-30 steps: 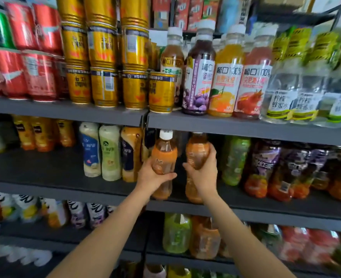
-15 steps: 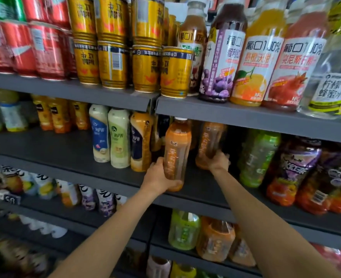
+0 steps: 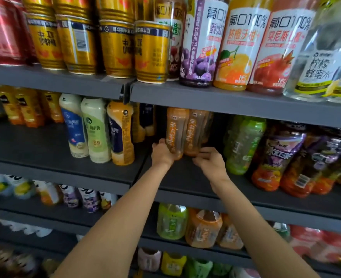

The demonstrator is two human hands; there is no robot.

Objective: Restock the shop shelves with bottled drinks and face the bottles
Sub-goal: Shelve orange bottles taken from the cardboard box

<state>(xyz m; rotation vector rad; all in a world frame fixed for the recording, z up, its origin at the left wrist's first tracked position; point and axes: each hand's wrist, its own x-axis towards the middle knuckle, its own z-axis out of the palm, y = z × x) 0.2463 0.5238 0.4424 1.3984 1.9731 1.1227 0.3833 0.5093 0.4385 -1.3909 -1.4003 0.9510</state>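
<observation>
Two orange tea bottles stand side by side on the dark middle shelf (image 3: 185, 177), deep under the shelf above. My left hand (image 3: 162, 152) grips the base of the left orange bottle (image 3: 175, 131). The right orange bottle (image 3: 194, 131) stands just beside it. My right hand (image 3: 210, 164) hovers at that bottle's foot with fingers loosely curled; whether they touch it is unclear, and they hold nothing. The bottles' caps are hidden by the upper shelf edge.
A green tea bottle (image 3: 243, 145) and purple-labelled bottles (image 3: 276, 157) stand to the right. White, green and orange milk-drink bottles (image 3: 95, 131) stand to the left. Gold cans (image 3: 151, 51) and tall juice bottles (image 3: 239, 47) fill the shelf above. More bottles sit on the lower shelves.
Both orange bottles went further back onto the shelf and now stand together. My right hand let go of its bottle and pulled back toward the shelf front. The camera moved closer.
</observation>
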